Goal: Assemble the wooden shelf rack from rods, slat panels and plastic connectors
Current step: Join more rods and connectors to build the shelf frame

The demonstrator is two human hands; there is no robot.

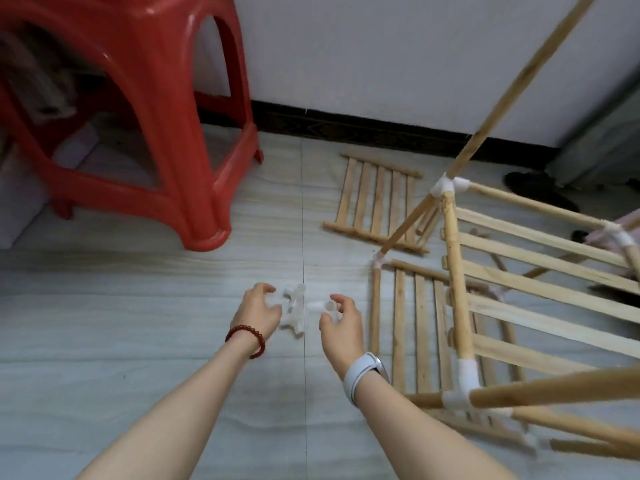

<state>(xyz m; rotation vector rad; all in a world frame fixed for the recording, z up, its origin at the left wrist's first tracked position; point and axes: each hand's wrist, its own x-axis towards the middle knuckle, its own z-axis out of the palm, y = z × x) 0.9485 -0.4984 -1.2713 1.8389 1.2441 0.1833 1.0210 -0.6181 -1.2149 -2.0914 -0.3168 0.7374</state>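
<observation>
Between the two hands, on the pale tiled floor (pixel 173 306), lie translucent plastic connectors (pixel 294 311). Left hand (pixel 258 311) curls loosely open beside them; right hand (pixel 341 320) pinches one connector (pixel 320 306) in its fingertips. Blur hides how many connectors lie there. Rightward, the partly built rack (pixel 460 306) runs off frame.

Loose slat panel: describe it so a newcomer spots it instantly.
Start at the red stool and look right along the black baseboard. The slat panel lies flat on the floor there, alone; the other panels are joined into the rack by white connectors.
</observation>
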